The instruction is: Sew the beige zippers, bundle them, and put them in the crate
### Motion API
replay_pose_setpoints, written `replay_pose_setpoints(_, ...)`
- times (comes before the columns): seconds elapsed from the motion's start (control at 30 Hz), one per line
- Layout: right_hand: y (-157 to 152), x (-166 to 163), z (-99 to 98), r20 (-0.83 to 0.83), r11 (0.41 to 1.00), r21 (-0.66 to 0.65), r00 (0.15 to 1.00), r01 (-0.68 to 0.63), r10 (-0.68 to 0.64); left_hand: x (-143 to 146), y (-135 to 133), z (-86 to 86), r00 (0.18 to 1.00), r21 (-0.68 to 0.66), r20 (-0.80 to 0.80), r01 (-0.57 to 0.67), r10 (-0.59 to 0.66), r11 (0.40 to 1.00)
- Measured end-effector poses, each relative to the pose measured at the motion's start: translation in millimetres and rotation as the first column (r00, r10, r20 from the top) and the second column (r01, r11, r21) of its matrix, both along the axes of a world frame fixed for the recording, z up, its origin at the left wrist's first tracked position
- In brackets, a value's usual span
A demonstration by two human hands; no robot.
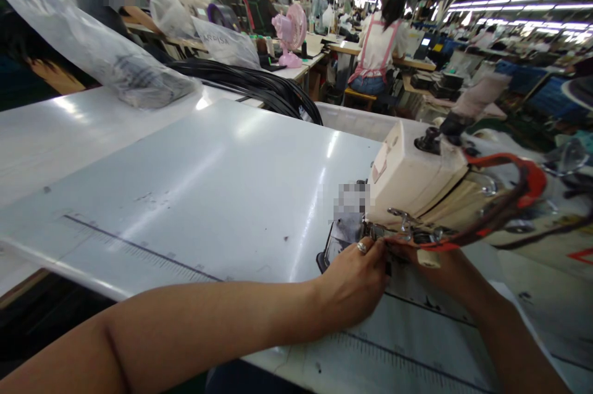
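Note:
The head of a cream industrial sewing machine (pixel 407 178) stands at the right of the pale tabletop. My left hand (pixel 354 286), with a ring on one finger, is closed with its fingertips pressed together beside the needle area. What it pinches is hidden. A red and dark strip (pixel 519 196) loops across the front of the machine head, and its lower end runs to my left fingertips. My right hand (pixel 424 261) reaches in from the right below the machine head. Its fingers are hidden behind the strip and the machine parts.
Ruler marks run along the near edge of the white tabletop (pixel 222 196). A clear plastic bag (pixel 143 76) and a bundle of black strips (pixel 259 82) lie at the far side. A pink fan (pixel 291 33) and several people at other workstations are beyond.

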State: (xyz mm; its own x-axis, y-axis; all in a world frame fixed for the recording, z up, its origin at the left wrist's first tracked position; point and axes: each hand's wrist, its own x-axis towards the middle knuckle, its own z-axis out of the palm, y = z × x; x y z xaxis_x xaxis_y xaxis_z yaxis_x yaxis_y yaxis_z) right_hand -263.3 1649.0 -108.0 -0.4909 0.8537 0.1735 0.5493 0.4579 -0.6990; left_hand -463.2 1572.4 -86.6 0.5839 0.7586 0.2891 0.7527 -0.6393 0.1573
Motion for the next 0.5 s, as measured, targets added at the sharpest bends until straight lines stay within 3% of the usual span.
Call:
replay_pose_setpoints(0.2,-0.5,-1.8,3.1,0.233,0.994,0.096,0.972,-0.050,0.026,-0.4,-0.5,-0.8,1.000,0.003,0.002,0.004,-0.004,1.000)
replay_pose_setpoints(0.37,-1.3,-0.1,3.7,0.277,0.995,0.074,0.960,-0.071,0.048,-0.3,-0.1,0.7,1.000,-0.017,0.018,0.003,-0.003,1.000)
replay_pose_setpoints(0.5,-3.1,-1.6,2.5,0.295,0.989,0.143,0.955,-0.037,-0.007,0.6,0.9,2.5,1.000,-0.037,0.020,0.011,-0.011,0.999)
